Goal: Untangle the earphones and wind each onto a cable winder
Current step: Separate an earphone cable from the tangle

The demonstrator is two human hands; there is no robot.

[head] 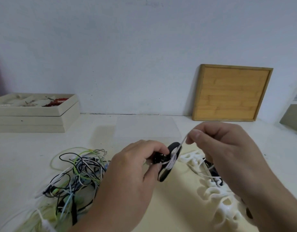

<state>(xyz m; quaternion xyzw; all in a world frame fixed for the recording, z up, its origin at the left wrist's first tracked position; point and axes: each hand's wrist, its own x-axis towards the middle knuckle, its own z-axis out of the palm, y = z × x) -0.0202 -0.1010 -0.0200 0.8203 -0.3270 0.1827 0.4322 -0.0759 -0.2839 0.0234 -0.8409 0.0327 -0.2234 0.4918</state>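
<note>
Winding step: left hand (pixel 136 166) grips the black cable winder (pixel 170 162) above the bench (pixel 18 148); right hand (pixel 216 148) pinches a taut white earphone cable (pixel 183 141) just beside the winder. Next, probably another wrap; tangled earphones (pixel 77 171) remain beyond the left hand.

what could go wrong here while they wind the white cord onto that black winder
The right hand pinches the white cord by a short stretch only; if it slips, the turns on the black winder in the left hand may loosen. The cord's slack trails back over the white winders on the table, so it might snag there. The tangled pile of earphones lies close under the left wrist and could get dragged.
</note>
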